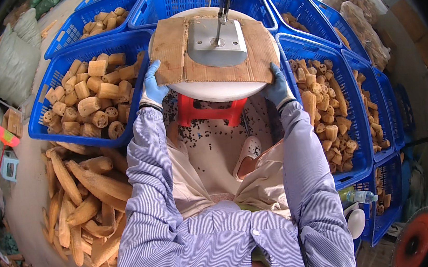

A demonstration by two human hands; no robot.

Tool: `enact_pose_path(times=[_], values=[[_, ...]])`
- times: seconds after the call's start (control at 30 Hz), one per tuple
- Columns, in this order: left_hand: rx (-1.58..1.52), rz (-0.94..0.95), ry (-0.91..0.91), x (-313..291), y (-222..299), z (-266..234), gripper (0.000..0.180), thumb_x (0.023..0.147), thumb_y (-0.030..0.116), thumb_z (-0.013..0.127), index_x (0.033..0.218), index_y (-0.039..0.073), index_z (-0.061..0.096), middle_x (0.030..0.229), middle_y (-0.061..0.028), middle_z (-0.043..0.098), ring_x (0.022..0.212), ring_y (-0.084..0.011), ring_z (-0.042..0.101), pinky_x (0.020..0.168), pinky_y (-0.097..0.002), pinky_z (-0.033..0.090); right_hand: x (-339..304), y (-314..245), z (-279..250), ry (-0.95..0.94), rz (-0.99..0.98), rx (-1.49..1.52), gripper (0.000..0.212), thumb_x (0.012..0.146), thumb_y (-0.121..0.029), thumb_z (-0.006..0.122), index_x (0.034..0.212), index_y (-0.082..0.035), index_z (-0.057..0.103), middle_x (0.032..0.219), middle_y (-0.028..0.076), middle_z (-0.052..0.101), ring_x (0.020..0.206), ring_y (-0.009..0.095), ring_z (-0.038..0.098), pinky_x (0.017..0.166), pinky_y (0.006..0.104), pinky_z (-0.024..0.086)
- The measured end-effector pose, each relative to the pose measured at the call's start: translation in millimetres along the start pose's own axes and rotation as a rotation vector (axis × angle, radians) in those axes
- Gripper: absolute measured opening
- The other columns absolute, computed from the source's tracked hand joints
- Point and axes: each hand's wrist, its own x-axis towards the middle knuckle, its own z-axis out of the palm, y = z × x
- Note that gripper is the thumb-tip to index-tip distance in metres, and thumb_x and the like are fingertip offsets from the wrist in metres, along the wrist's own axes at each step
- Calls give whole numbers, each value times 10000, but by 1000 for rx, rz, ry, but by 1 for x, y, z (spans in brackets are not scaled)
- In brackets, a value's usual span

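Both gloved hands gripped the cardboard sheet (174,49) at its near corners: the left hand (153,87) closed over the left corner, the right hand (277,86) closed over the right corner. The cardboard lay flat on a round white table (220,90), around a grey metal plate (216,43) through which the band-saw blade (222,7) rose. A red plastic stool (211,113) stood beneath the table. Blue crates (52,130) ringed the station; the left crate held cut loofah pieces (90,97), the right crate more pieces (326,106). Whole dried loofahs (82,199) lay piled on the floor at the left.
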Motion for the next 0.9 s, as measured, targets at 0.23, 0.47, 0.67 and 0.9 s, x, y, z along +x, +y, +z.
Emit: enact_pose_path(times=[0.23, 0.47, 0.67, 0.9], values=[[260, -17, -31, 1, 16, -6, 473, 965, 234, 669, 1391, 82, 531, 1370, -105, 597, 1243, -253, 592, 1042, -420, 508, 30, 13, -13, -10, -19, 138, 478, 913, -237, 670, 1320, -18, 548, 1273, 164, 644, 1167, 337, 625, 1089, 497, 456], [177, -32, 141, -3, 1, 14, 458, 938, 228, 698, 1350, 87, 558, 1304, -82, 627, 1200, -264, 613, 1007, -440, 525, 26, 15, -14, -2, -101, 162, 468, 910, -204, 668, 1311, 4, 547, 1256, 181, 652, 1152, 338, 633, 1084, 499, 458], [331, 159, 44, -1, 0, -11, 449, 948, 240, 683, 1350, 86, 558, 1315, -88, 622, 1199, -266, 611, 1046, -442, 493, 21, 16, -2, -36, -134, 134, 498, 870, -165, 706, 1322, -23, 552, 1256, 152, 653, 1131, 312, 638, 1058, 448, 489], [241, 64, 59, -13, 4, 11, 448, 947, 239, 689, 1337, 60, 560, 1306, -103, 625, 1208, -266, 599, 1046, -431, 494, 19, 17, -3, -48, -117, 160, 515, 859, -182, 707, 1324, -26, 551, 1254, 157, 655, 1146, 329, 629, 1088, 483, 455]])
